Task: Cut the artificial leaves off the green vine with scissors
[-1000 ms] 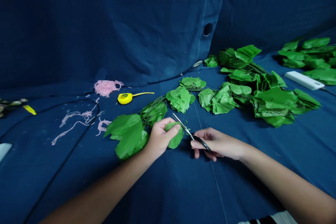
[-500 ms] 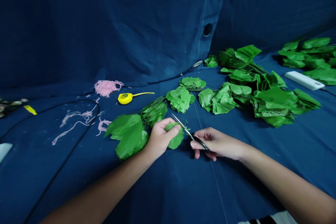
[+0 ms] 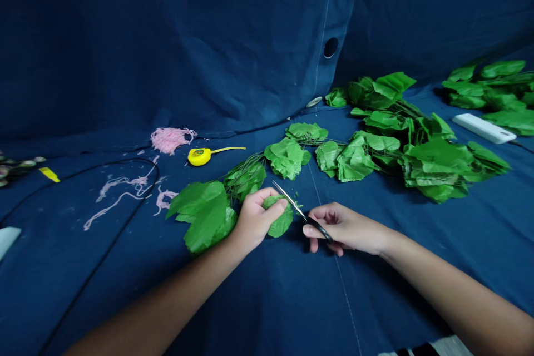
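My left hand [image 3: 257,217] pinches a green artificial leaf [image 3: 280,223], its thumb on top and part of the leaf hidden under the fingers. In my right hand [image 3: 340,228] is a pair of scissors [image 3: 297,209] with black handles. The silver blades point up and left across the upper edge of the held leaf, near my left thumb. Tiny green scraps lie just beyond the blades. A bunch of larger leaves [image 3: 204,208] rests to the left of my left hand, with thin stems behind it.
Bundles of green leaves [image 3: 438,164] cover the right side of the blue cloth. Toward the left are a yellow tape measure [image 3: 199,157], a pink yarn bundle [image 3: 170,139], loose pink strands [image 3: 120,183] and a black cable [image 3: 112,250]. A white power bank-like block [image 3: 484,128] lies far right.
Almost nothing differs. Both hands, the leaf and the scissors keep the same place, and the view has shifted very slightly.
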